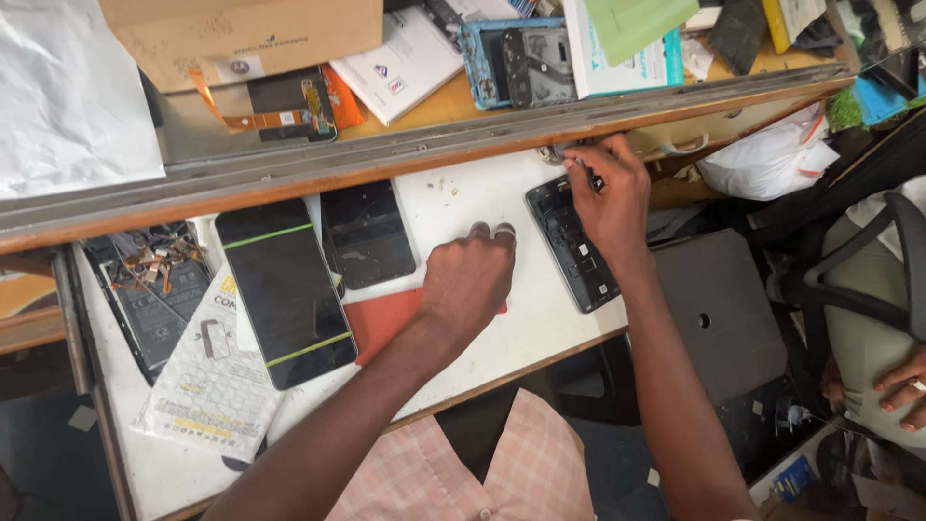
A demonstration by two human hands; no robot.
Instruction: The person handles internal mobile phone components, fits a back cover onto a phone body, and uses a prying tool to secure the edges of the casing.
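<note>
Partly hidden, opened phone (576, 246) under right hand (608, 188)

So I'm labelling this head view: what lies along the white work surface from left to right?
Opened phone with loose parts → large black screen with green strips → smaller black screen → left hand → opened phone frame under the right hand.

Right hand (610, 188) fingertips' grip indiscernible

Left hand (470, 283) fisted knuckles-down, right hand (606, 188) pinching, fingers bent
</note>
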